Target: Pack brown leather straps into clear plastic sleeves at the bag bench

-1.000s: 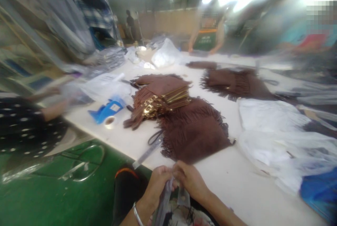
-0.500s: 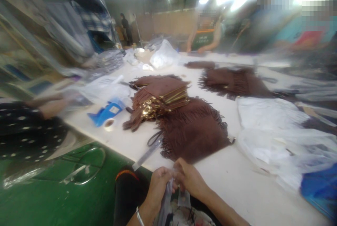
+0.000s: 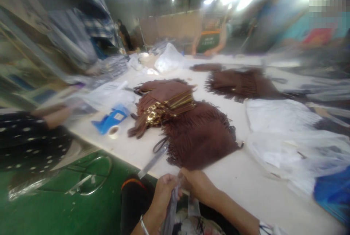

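"status on the hands?"

"left hand and right hand together at bottom center, by the near edge of the surface. fingers curled in on both, tips pinched close, next to no gap."

"holding what?"

"clear plastic strip. one length hangs down from the left hand, another bit under the right. can't tell if it's one piece or two, fingertips cover the middle."

"anything on the wrists?"

"silvery bangle, left one. patterned cuff on the right forearm."

"nearest stuff?"

"brown fringed bag lying flat just past the hands. to its left, dark loop strap and second clear strip, end poking over the edge."

"further back?"

"stack of brown bags against the fringed one, gold zips, gold hardware bunched at its front. blue plastic piece left of that, tape roll just beside it. more brown fringed pieces back right."

"right side?"

"white sheets, thin plastic bags in front, blue item near the corner, too blurred to name."

"other people?"

"dotted sleeve at left, that person's hand blurred near plastic. person in a green apron across the surface."
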### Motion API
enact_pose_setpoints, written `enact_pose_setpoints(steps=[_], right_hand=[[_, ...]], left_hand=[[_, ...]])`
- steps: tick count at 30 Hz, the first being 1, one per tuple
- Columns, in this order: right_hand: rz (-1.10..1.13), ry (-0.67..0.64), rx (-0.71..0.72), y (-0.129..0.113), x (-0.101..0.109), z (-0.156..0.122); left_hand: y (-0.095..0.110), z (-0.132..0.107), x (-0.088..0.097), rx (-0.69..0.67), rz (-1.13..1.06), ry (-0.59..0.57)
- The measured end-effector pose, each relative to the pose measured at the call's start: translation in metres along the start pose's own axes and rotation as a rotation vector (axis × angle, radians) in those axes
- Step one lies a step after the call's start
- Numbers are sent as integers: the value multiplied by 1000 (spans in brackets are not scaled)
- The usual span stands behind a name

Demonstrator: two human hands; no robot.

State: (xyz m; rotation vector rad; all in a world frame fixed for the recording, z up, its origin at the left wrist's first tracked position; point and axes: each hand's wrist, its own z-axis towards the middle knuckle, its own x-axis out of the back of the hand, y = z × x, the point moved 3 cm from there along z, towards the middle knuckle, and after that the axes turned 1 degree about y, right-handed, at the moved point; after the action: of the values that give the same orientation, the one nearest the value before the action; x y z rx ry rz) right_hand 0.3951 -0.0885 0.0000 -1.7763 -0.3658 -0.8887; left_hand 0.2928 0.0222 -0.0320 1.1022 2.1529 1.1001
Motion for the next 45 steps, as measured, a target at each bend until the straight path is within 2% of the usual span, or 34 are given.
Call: enact_pose_setpoints(steps=[7, 12, 19, 24, 26, 29, 36, 40, 45], right_hand=[[-350, -25, 197, 4, 7, 6], [-448, -23, 317, 6, 8, 3], [-506, 80, 370, 10, -3, 1], [-525, 153, 385, 11, -7, -1], [-530, 169, 401, 11, -8, -1], [-532, 176, 437, 11, -11, -3], [-512, 184, 479, 14, -16, -7], [-506, 188, 481, 13, -12, -11], [-495, 183, 478, 13, -9, -13]], left_hand=[[9, -8, -5, -103, 149, 45], [15, -15, -8, -209, 320, 87], [12, -22, -7, -229, 424, 202], [19, -30, -7, -469, 785, 245], [22, -31, -8, -493, 947, 245], [31, -28, -7, -411, 1037, 221], [52, 0, -3, -90, 796, 14], [47, 9, -1, 171, 555, -130], [32, 7, 4, 394, 314, -212]])
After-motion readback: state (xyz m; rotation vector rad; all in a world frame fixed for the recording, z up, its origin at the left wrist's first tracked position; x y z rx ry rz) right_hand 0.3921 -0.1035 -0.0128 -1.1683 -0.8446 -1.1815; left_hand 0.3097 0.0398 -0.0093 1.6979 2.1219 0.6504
